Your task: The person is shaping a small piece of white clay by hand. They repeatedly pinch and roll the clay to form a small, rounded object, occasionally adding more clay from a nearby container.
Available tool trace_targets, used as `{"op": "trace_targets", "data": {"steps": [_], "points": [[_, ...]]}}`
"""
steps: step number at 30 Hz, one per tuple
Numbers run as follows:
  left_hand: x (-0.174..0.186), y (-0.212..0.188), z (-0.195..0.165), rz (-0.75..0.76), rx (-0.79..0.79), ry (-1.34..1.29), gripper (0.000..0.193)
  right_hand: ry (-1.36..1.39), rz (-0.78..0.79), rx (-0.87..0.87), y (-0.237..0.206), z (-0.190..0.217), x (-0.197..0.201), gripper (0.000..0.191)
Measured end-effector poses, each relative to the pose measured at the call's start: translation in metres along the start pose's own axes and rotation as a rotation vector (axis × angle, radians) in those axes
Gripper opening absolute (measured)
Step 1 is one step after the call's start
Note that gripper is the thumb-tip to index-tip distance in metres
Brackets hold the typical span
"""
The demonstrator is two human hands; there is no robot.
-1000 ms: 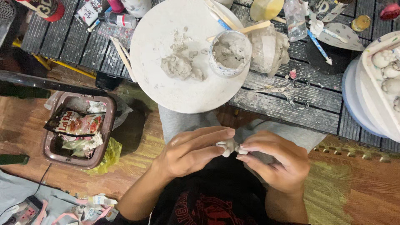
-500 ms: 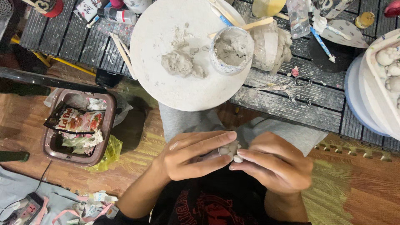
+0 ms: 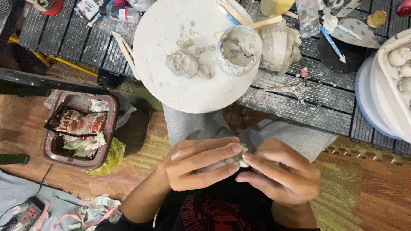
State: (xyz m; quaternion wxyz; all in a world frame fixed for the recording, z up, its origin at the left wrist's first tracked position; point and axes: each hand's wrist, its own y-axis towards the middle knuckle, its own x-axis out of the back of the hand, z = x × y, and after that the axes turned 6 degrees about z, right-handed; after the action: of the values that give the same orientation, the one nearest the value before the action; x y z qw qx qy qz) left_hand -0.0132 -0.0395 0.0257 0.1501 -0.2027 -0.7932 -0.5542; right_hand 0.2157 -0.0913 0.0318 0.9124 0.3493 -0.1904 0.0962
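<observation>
We held a small gray lump of clay (image 3: 238, 159) between both our hands, over our lap. The fingertips of our left hand (image 3: 200, 167) and our right hand (image 3: 280, 176) met on it and pinched it from both sides, so most of the lump was hidden under our fingers. We could not tell its shape yet, and it looked only partly formed. Just past our fingers, farther from us, stood a round white board (image 3: 171, 85) with more loose clay (image 3: 184, 64) lying on it, not yet used. Beside that clay sat a small cup (image 3: 239, 49) full of gray mud. A bit to the right of our fingers, on the dark table (image 3: 299, 111), lay scissors (image 3: 297, 90). Far to the right was a tray (image 3: 387, 72) with pale round pieces that looked finished. Well to the left of our fingers, on the floor, stood a brown bin (image 3: 79, 132) with wrappers in it.
</observation>
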Motion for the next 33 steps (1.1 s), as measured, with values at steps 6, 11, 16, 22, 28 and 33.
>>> {"op": "trace_targets", "data": {"steps": [6, 11, 16, 22, 28, 33], "points": [[-0.001, 0.001, 0.002, -0.009, -0.067, -0.056, 0.029, 0.151, -0.083, -0.080, -0.007, 0.000, -0.004, 0.032], [0.000, 0.005, 0.001, -0.032, -0.109, -0.045, 0.025, 0.159, -0.007, -0.030, -0.006, -0.006, 0.000, 0.025], [0.002, 0.008, -0.003, 0.000, -0.134, -0.063, 0.023, 0.255, -0.025, 0.035, 0.000, -0.004, -0.002, 0.026], [0.004, 0.010, -0.004, -0.013, -0.141, -0.063, 0.022, 0.258, -0.084, 0.084, 0.003, -0.006, -0.006, 0.025], [0.000, 0.017, -0.005, 0.020, -0.043, -0.127, 0.026, 0.069, -0.050, 0.139, -0.009, -0.014, -0.003, 0.028], [-0.010, 0.011, -0.016, -0.014, 0.338, -0.412, 0.041, 0.088, -0.065, 0.098, -0.011, -0.025, -0.004, 0.059]]}}
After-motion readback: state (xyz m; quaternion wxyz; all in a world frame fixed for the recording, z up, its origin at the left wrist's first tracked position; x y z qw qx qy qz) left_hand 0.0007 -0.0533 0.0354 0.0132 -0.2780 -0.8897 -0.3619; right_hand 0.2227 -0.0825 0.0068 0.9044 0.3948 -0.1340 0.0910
